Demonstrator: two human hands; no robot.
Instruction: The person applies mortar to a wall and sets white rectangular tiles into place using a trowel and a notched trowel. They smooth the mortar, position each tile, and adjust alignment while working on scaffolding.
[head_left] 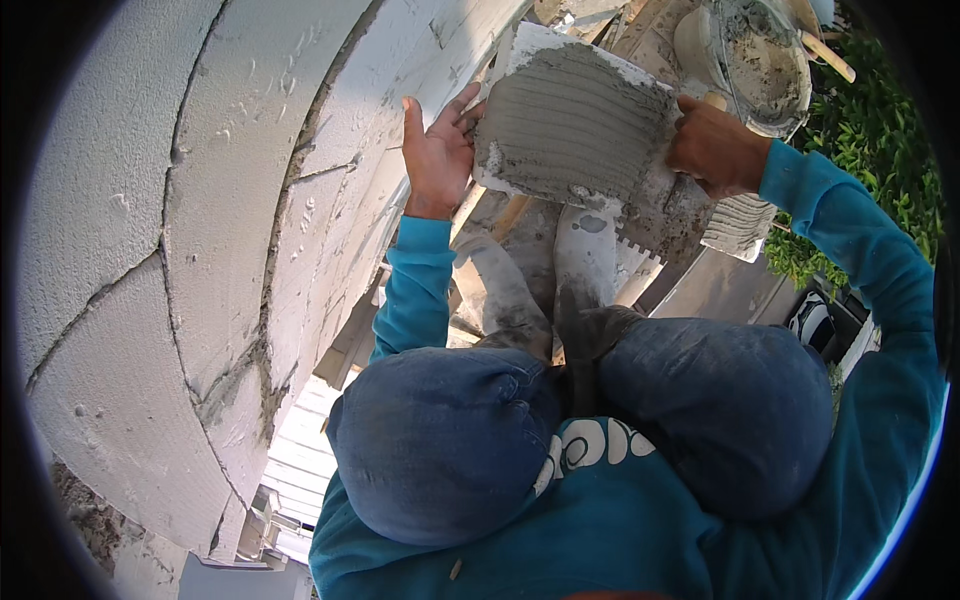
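A pale rectangular block (518, 48), its face coated with combed grey mortar (575, 125), is tilted in front of my knees, between my hands. My left hand (440, 165) supports its left edge with the fingers, thumb stretched out and upward. At the right edge my right hand (718, 150) is closed on the block, its fingertips partly hidden. Below the block's lower right corner a notched edge (645, 250) shows. Beside it lies a smaller slab with ridged mortar (738, 225).
A wall of large pale blocks (225, 200) with rough joints rises close on my left. A mortar-smeared bucket (700, 50) stands at the far right, with a wooden handle (828, 57) over its rim. Green shrubs (875, 150) grow beyond my right arm. My dusty boots (585, 255) are below the block.
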